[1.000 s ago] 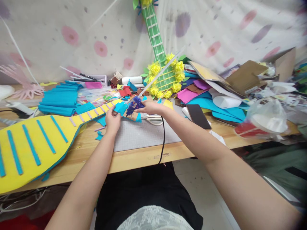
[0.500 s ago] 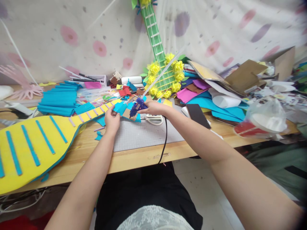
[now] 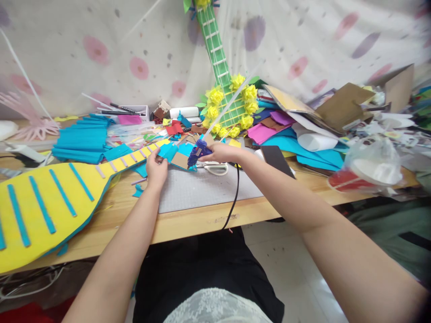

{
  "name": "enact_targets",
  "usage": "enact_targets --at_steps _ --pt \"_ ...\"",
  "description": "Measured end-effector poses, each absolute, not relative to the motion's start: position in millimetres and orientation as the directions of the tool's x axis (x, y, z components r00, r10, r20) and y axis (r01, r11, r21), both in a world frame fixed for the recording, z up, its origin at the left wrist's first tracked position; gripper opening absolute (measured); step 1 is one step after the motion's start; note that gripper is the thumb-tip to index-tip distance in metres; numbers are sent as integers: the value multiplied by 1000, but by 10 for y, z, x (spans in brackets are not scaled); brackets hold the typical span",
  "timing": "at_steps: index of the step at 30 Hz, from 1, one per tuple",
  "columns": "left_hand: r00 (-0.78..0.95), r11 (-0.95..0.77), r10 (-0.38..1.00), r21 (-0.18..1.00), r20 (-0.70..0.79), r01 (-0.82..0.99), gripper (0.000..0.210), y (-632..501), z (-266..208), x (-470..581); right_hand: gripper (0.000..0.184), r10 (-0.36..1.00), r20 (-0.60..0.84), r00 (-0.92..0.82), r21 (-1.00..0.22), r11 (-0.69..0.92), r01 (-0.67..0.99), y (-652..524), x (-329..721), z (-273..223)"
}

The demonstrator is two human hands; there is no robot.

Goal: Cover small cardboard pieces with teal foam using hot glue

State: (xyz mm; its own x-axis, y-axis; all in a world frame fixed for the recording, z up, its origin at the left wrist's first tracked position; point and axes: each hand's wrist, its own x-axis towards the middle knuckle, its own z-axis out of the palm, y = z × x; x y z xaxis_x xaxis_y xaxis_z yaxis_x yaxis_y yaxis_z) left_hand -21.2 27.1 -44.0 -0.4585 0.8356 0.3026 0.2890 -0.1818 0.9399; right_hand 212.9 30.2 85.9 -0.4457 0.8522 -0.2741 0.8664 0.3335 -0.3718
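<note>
Left: yellow guitar-shaped cutout (image 3: 79, 197), blue strips across the body, laid slantwise on the wooden table (image 3: 111, 224), perhaps to bring the neck toward the centre.

Next: left hand (image 3: 156, 168), fingers bent, apparently pinching the near edge of a partly blue-covered cardboard piece (image 3: 179, 160), presumably to steady it. Beside the end of the neck, over the far left of the grey cutting mat (image 3: 205, 193); joined or loose, cannot tell.

Centre: blue glue gun (image 3: 196, 154), nozzle down at the cardboard's right end, contact uncertain; small label, unreadable. Long pale glue stick (image 3: 229, 105) rising from the rear.

Right of it: right hand (image 3: 220, 152), closed about the gun's handle, probably for aim. Below: white-handled scissors (image 3: 217, 168).

Far right: red-and-white cup (image 3: 348, 180) in clear plastic. Legible brands or writing: none.
</note>
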Motion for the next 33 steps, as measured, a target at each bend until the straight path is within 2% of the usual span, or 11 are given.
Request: enact_targets --at_steps 10,16,22,33 --pt "-456 -181 841 947 290 267 50 271 -437 -208 42 854 -264 -449 -395 329 858 323 2178 849" --pt "-456 -174 845 951 278 258 50 255 -422 -192 47 878 -251 -408 -384 296 875 382 2205 821" --pt "-457 -187 840 948 291 259 50 243 -415 -187 40 892 -210 -400 -366 307 878 440 2215 807" --pt "-456 -172 844 948 282 268 48 234 -389 -176 43 908 -174 -381 -349 304 886 511 2234 786"
